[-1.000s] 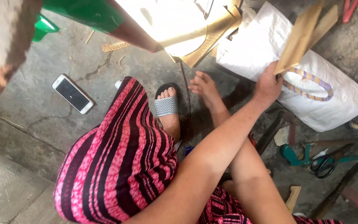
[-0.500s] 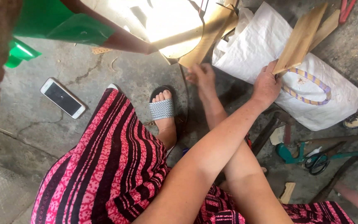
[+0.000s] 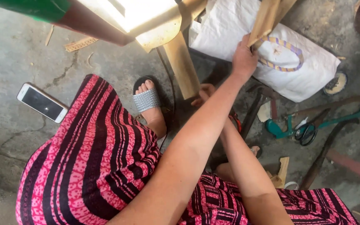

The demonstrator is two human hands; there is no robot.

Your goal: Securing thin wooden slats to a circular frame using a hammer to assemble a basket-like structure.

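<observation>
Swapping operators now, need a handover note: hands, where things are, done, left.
Left hand: shut on the flat wooden strip, above the white sack.
Right hand: low by the wooden post, mostly hidden behind the left arm; grip unclear.
Floor: scissors on the right, phone on the left.
Done: strip in hand.
Left: strip not yet set down; scissors untouched.

open concrete floor (image 3: pixel 17 54) by phone (image 3: pixel 42 102), scissors (image 3: pixel 306 133) and tools crowding right side
</observation>
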